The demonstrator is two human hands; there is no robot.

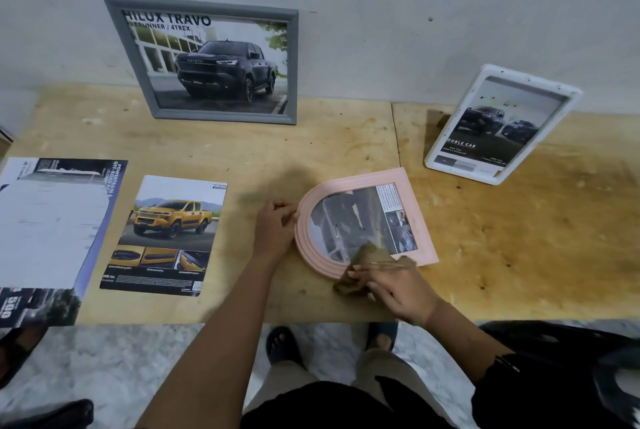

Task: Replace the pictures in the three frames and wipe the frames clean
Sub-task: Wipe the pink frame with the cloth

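Observation:
A pink arched frame (412,200) lies flat on the wooden table (311,151) with a grey picture in it. My left hand (273,227) grips its rounded left end. My right hand (398,290) holds a brown cloth (363,262) against the frame's near edge and glass. A grey frame (131,58) with a dark pickup picture leans on the wall at the back. A white frame (450,165) with a car picture leans on the wall at the right.
Two loose pictures lie at the left: a yellow pickup sheet (173,234) and a larger pale sheet (52,220) at the table's edge. My feet in dark sandals (282,342) stand on the floor below the table's front edge.

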